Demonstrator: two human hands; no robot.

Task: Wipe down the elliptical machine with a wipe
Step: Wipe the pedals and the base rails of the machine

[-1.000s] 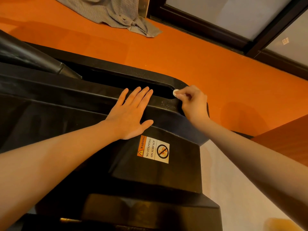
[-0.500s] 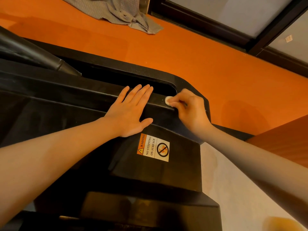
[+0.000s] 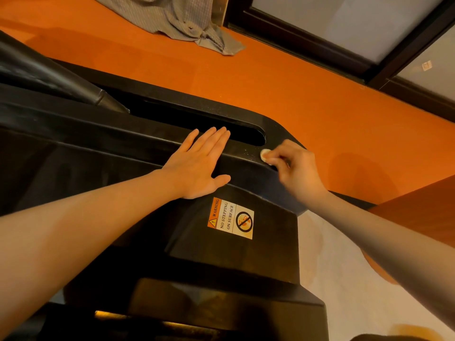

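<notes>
You lean over the black housing of the elliptical machine (image 3: 246, 262), its warning sticker (image 3: 231, 218) facing up between your forearms. Your left hand (image 3: 197, 166) lies flat on the cover just above the sticker, fingers straight and close together, thumb spread toward the sticker, holding nothing; its fingertips reach the edge of the long dark slot (image 3: 209, 121) beyond. Your right hand (image 3: 295, 168) works up and to the right of the sticker, fingers curled and pinching a small, bunched pale wipe (image 3: 265, 153), which sits pressed against the rounded corner of the cover, just past the slot's closed end.

Pale specks of dust show on the black surface beside the wipe, toward the slot, so that corner reads as only partly cleaned. The flat panel around the sticker looks dark and even, though the warm light makes it hard to judge whether it has been wiped. The far rim above the slot, the arm (image 3: 49, 77) running off up and to the left of the sticker, and the lower ledge below it show no sign either way. By that reckoning the job is in its middle stretch, with much of the machine left to cover
</notes>
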